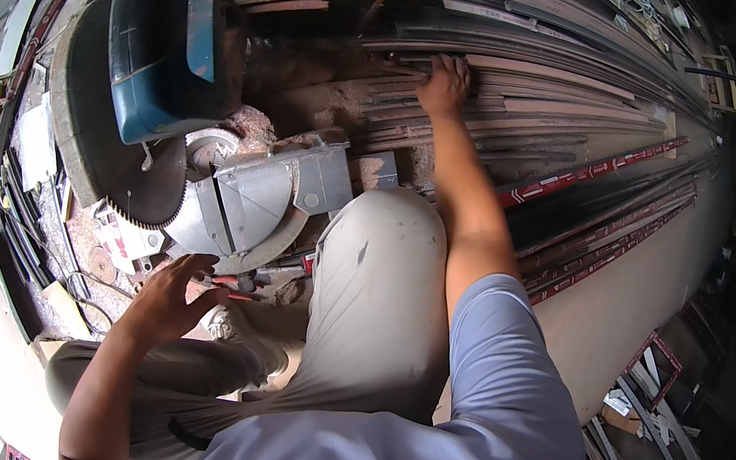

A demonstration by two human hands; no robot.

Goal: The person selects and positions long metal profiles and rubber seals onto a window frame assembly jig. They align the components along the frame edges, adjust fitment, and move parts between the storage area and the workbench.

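Observation:
My right hand (446,85) reaches far out over a bundle of long, thin strips (542,104), its fingers bent down around one of them; the fingertips are partly hidden. My left hand (167,301) hangs in front of the mitre saw, thumb and fingers apart, holding nothing. Just beyond its fingertips lies a red-handled tool (233,292). The mitre saw, with a blue-green housing (149,89), stands at the left with its toothed blade (152,196) exposed. Beside the blade is the saw's round metal table (247,201) with a grey fence block (323,180).
Sawdust (254,127) covers the saw base. A red-wrapped bar (589,174) and more dark red strips lie right of my right arm. Offcuts and thin dark bars (29,215) litter the floor at left, with a cable (90,282). My bent knee (385,242) rises between my arms.

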